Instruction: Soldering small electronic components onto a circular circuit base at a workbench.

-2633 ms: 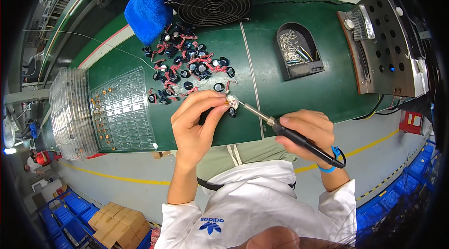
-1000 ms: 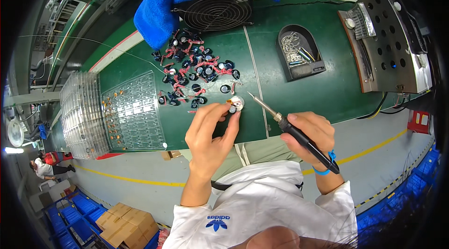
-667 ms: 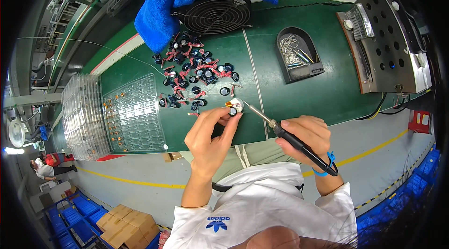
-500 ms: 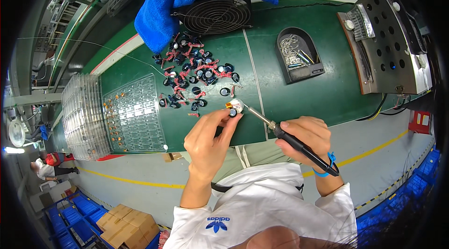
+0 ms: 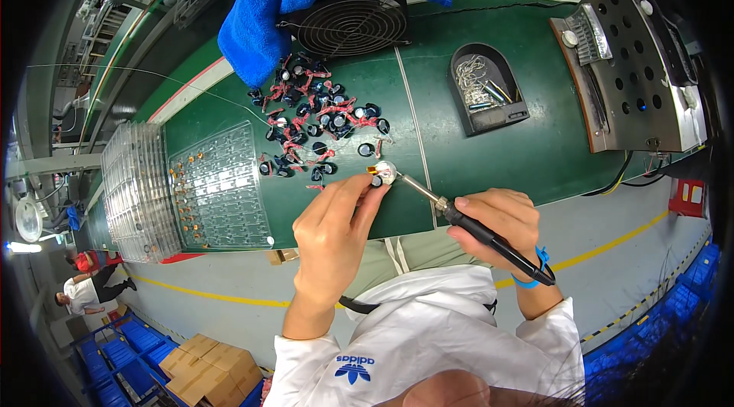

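Note:
Between the thumb and fingertips of my left hand [image 5: 330, 233] is a small round electronic part [image 5: 386, 171], with a whitish disc face, an orange tab and a dark round piece attached. My right hand [image 5: 501, 227] is wrapped round the black handle of a soldering iron [image 5: 482, 233]. The iron's thin metal tip points left and meets the edge of the disc; whether it truly touches is too small to tell. Just beyond my left fingers, a pile of small dark round components [image 5: 321, 120] with red twisted wires lies on the green bench [image 5: 405, 216].
A black fan [image 5: 348, 25] with a blue towel [image 5: 264, 6] over it stands at the back. Right of centre sits a dark bin [image 5: 497, 118] of wires. Far right is a perforated metal stand [image 5: 634, 63]. Clear trays [image 5: 222, 185] lie left, beside a tray stack [image 5: 138, 193].
My left hand has shifted slightly left with the part, and the iron's tip stays at the disc's edge. In the background at lower left, a person has moved.

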### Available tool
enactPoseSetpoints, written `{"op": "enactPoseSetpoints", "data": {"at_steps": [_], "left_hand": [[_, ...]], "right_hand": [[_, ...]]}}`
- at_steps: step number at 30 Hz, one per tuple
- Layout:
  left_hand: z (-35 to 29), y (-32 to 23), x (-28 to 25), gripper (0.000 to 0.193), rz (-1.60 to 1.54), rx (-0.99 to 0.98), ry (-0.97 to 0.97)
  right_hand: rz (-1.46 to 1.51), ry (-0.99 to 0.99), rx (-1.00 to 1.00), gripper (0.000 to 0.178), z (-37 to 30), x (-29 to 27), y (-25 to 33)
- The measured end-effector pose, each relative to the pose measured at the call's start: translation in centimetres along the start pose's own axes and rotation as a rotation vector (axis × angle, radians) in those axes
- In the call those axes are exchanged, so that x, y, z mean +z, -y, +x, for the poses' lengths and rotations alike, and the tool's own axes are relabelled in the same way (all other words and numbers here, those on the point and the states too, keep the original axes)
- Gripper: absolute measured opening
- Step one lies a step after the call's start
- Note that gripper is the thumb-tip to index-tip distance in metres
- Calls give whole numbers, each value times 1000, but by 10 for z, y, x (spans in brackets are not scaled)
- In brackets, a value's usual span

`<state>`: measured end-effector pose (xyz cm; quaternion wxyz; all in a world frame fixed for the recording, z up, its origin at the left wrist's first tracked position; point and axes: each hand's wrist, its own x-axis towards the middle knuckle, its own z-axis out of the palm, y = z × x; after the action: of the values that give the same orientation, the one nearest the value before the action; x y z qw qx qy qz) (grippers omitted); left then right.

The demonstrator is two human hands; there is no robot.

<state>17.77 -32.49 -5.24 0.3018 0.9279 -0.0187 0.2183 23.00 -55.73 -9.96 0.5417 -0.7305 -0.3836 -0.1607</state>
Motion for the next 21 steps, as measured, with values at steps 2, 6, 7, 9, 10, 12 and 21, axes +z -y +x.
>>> {"op": "enactPoseSetpoints", "data": {"at_steps": [2, 6, 7, 9, 10, 12, 21], "left_hand": [[2, 0, 0, 26, 0, 8, 1], [2, 1, 1, 25, -20, -2, 60], [2, 1, 0, 25, -21, -2, 62], [3, 1, -1, 25, -25, 13, 70], [3, 0, -2, 25, -23, 12, 69], [3, -1, -3, 26, -20, 7, 93], [4, 4, 2, 29, -164, 22, 23]], "right_hand": [[7, -6, 7, 33, 0, 0, 1], [4, -2, 15, 33, 0, -1, 0], [3, 8, 11, 34, 0, -1, 0], [8, 12, 10, 34, 1, -1, 0], [16, 16, 8, 35, 1, 0, 0], [16, 18, 9, 35, 1, -1, 0], [14, -12, 32, 36, 0, -1, 1]]}}
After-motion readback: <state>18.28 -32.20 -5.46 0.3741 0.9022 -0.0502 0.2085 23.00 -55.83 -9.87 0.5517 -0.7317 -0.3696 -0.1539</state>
